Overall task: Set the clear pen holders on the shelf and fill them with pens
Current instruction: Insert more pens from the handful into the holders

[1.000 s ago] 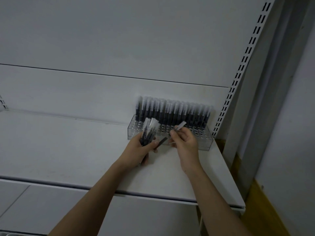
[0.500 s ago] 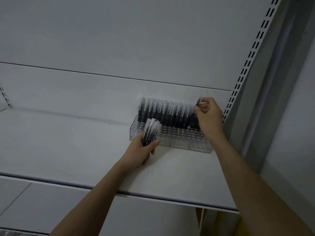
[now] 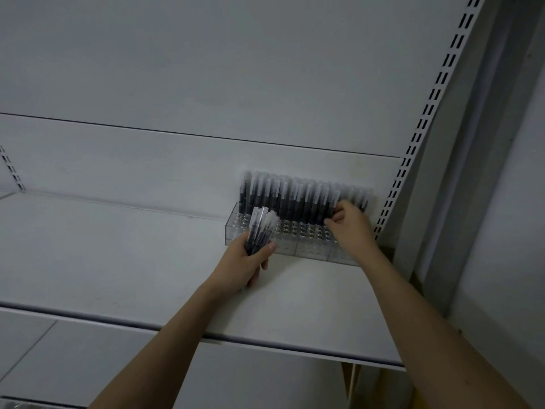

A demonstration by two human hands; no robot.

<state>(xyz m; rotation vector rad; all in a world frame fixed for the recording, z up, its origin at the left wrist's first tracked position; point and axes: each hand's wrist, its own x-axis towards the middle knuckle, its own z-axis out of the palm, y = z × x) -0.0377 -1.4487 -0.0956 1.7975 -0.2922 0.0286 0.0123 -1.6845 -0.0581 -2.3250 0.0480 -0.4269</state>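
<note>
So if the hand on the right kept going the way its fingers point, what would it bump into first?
Probably the standing pens in the clear holder. The right hand points up-left at them and looks almost touching, though depth is hard to judge.

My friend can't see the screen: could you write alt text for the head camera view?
A left hand grips a bundle of pens on a white shelf, while the right hand reaches into a clear holder whose back rows already stand full of dark pens; its front holes are empty.

white shelf (image 3: 124, 261) — clear pen holder (image 3: 298, 246) at back-right
</note>
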